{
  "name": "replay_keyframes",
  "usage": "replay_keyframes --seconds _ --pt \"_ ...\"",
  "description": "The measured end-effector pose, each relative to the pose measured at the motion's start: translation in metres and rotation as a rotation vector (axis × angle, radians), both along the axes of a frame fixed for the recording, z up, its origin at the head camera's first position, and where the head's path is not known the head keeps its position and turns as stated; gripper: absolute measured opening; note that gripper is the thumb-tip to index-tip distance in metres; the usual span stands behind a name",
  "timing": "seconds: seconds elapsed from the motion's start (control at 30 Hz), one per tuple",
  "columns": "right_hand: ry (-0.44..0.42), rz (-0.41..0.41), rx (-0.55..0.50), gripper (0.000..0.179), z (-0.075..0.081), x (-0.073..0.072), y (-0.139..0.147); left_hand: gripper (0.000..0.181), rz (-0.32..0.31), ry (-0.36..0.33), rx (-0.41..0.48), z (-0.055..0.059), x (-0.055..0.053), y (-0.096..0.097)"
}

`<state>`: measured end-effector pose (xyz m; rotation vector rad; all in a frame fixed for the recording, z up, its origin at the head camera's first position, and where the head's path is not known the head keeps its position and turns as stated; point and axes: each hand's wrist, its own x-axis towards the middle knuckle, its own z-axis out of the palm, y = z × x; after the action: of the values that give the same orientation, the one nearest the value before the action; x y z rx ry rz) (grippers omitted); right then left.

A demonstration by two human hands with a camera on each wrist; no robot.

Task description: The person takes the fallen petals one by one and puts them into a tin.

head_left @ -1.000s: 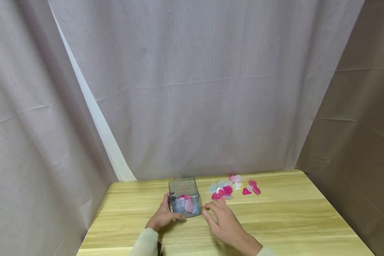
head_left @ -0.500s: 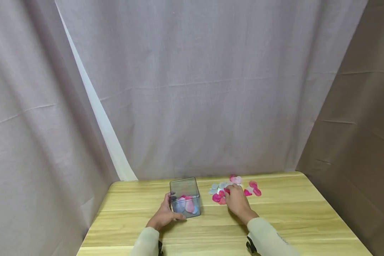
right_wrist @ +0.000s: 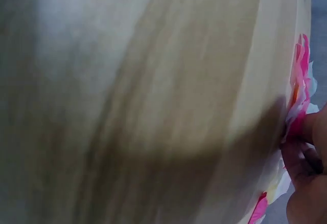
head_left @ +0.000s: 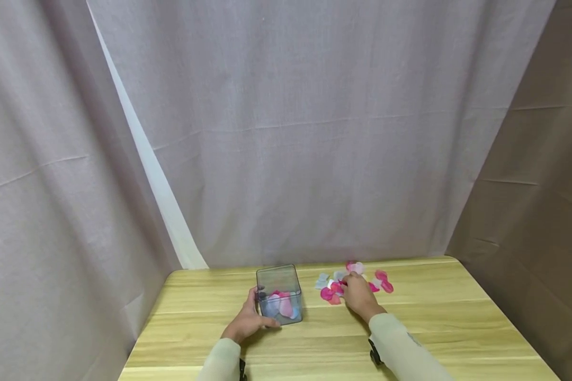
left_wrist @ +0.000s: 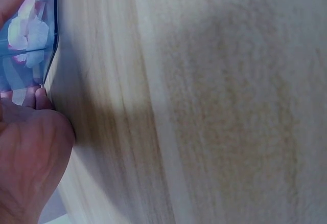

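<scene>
My left hand (head_left: 247,320) grips a clear, grey-tinted plastic box (head_left: 277,276), its thumb along the near side and its fingers round the left side. Pink, white and pale blue petals (head_left: 285,307) lie inside the box; they also show through its wall in the left wrist view. To the right of the box, my right hand (head_left: 360,297) reaches into a loose spread of petals (head_left: 327,293) on the table. In the right wrist view, its thumb and finger pinch a bright pink petal (right_wrist: 296,126). The hand covers part of the spread.
The wood-grain table (head_left: 314,344) has its back edge close to a hanging grey curtain (head_left: 324,159). Several pink petals (head_left: 384,281) lie right of my right hand, with pale pink ones (head_left: 356,268) behind it. A brown curtain (head_left: 529,238) hangs on the right.
My right hand has moved from beside the box to the right and back, into the petals, where its fingers now pinch one. The left hand keeps its grip on the box.
</scene>
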<state>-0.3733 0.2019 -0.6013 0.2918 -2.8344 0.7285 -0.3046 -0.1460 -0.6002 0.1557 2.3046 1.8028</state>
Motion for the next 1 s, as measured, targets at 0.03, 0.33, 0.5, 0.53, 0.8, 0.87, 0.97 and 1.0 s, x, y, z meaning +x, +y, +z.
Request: replay_keyframes --seconds 0.03,0.33,0.5,0.53,0.8,0.87,0.97,1.0 --pt "0.013 0.001 -0.007 0.012 -0.001 0.000 0.001 0.113 0.001 0.004 -0.003 0.001 0.000 0.000" --pt "0.115 -0.010 -0.084 0.014 -0.002 0.003 0.007 0.114 0.002 0.013 0.012 0.001 -0.002 0.000" --pt "0.257 -0.052 -0.187 0.011 0.007 0.005 0.006 0.114 -0.001 0.004 0.012 0.001 -0.001 -0.001" --pt "0.287 -0.058 -0.206 0.010 0.011 0.006 0.005 0.114 -0.001 0.002 0.014 0.001 -0.001 0.000" --pt "0.318 -0.015 -0.391 0.012 0.069 0.043 -0.011 0.114 0.000 0.006 0.017 0.000 0.001 0.002" --pt "0.336 0.013 -0.417 0.013 0.080 0.054 -0.017 0.115 -0.003 0.006 0.018 0.000 0.001 0.002" --pt "0.347 0.049 -0.435 0.012 0.089 0.063 -0.026 0.115 0.002 0.003 0.018 0.000 0.001 0.001" --pt "0.342 0.057 -0.440 0.013 0.090 0.065 -0.029 0.115 0.005 0.000 0.018 0.001 0.001 0.001"
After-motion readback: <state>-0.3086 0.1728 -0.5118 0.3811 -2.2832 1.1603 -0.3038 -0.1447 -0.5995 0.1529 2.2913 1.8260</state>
